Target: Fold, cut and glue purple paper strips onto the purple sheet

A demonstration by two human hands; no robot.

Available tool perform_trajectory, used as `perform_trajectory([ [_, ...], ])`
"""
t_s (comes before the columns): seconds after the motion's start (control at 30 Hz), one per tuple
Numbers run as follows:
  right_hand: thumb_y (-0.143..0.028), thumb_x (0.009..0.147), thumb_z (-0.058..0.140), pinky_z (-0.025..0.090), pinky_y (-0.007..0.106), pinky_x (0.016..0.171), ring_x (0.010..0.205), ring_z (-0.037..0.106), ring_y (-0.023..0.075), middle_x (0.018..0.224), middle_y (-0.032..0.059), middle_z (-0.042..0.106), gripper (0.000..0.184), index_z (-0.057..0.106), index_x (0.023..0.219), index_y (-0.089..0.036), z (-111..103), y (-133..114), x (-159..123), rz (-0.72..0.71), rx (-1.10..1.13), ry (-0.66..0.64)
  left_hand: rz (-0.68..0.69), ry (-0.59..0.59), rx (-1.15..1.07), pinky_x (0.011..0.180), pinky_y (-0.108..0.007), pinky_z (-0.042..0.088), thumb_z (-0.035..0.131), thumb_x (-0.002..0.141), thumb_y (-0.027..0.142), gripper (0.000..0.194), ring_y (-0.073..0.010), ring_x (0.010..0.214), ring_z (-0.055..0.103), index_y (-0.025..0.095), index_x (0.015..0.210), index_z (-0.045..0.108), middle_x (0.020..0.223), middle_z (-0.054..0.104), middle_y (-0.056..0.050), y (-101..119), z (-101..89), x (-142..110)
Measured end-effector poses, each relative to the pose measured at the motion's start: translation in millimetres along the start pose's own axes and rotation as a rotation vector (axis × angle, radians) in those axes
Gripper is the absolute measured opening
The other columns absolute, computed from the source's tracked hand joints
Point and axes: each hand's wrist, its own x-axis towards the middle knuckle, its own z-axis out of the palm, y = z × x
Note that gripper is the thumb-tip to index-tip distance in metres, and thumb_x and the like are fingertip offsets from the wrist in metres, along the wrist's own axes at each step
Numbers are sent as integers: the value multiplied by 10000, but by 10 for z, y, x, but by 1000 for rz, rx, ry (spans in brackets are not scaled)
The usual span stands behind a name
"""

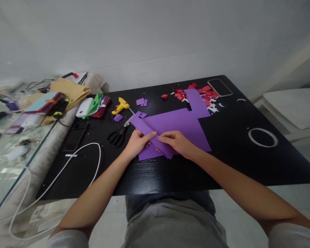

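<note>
Between my hands is a folded strip of purple paper (144, 128), tilted above a larger purple sheet (183, 125) on the black table. My left hand (139, 141) is closed on the strip, thumb on top and fingers underneath. With thumb and forefinger, my right hand (174, 139) pinches the strip's right edge. Black-handled scissors (119, 134) lie left of my left hand, their blades partly under the strip. Several small purple paper pieces (141, 102) lie beyond. Another purple strip (197, 103) overlaps the sheet's far right corner.
A yellow glue gun (121, 105) lies behind the scissors. Red paper pieces (205, 90) and white scraps are heaped at the back right near a phone (220, 87). A white ring (262, 137) sits to the right. At left are a dark phone (76, 137) and a white cable (99, 155).
</note>
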Motion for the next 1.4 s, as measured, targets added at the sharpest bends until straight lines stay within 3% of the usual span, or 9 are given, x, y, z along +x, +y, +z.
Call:
perform_trajectory([
  [0.23,-419,723,874,567,327,751,694,700,182,699,36,746,276,767,778,-172,5,34,34,70,100,9,48,111,-84,474,-234,339,790,804,386,358,-81,448,457,156,599,607,516,553,17,26,-60,28],
  [0.33,-317,722,841,554,294,675,648,655,162,669,32,696,194,723,732,-163,-34,12,62,186,273,-30,62,-14,-219,513,-241,394,824,774,382,265,-93,508,503,157,872,726,639,610,11,88,-110,30],
  [0.43,-280,772,742,469,236,541,556,530,114,609,5,588,181,648,666,-166,-103,-31,76,341,423,-156,85,-167,-308,542,-248,426,916,670,362,521,-95,564,522,197,1126,725,785,643,5,123,-124,14],
  [0.57,-290,825,684,434,221,495,515,465,104,579,-22,501,195,643,683,-163,-138,-49,62,404,443,-269,135,-132,-270,501,-230,348,909,720,389,338,-75,492,451,173,917,738,594,524,52,71,-107,13],
  [0.77,-519,884,725,582,337,828,830,707,209,866,89,743,357,759,877,-164,-30,-19,12,98,144,-106,118,-10,-210,486,-230,312,899,727,418,318,-72,474,429,167,743,705,546,532,45,41,-72,17],
  [0.87,-617,908,664,550,336,822,841,684,212,836,48,725,437,756,853,-193,-5,-25,-17,-123,-46,-4,91,31,-198,487,-232,297,896,722,404,338,-68,469,420,161,665,668,530,540,40,81,-58,2],
  [0.97,-533,872,728,509,320,772,804,650,198,829,13,714,318,755,860,-217,2,-7,-39,-288,-264,104,87,42,-171,492,-236,292,884,737,398,342,-70,469,420,163,643,654,521,538,40,104,-53,-10],
  [1.1,-433,878,734,522,329,753,762,658,194,789,13,720,216,735,829,-222,26,63,-38,-332,-347,169,90,48,-140,496,-240,309,874,755,392,354,-72,465,435,160,623,641,520,554,33,89,-58,-9],
  [1.4,-500,738,862,649,360,693,661,727,181,812,22,765,383,749,940,-195,14,82,25,-299,-84,239,107,79,-199,482,-229,371,819,813,353,339,-77,446,482,147,620,631,527,585,16,32,-112,29],
])
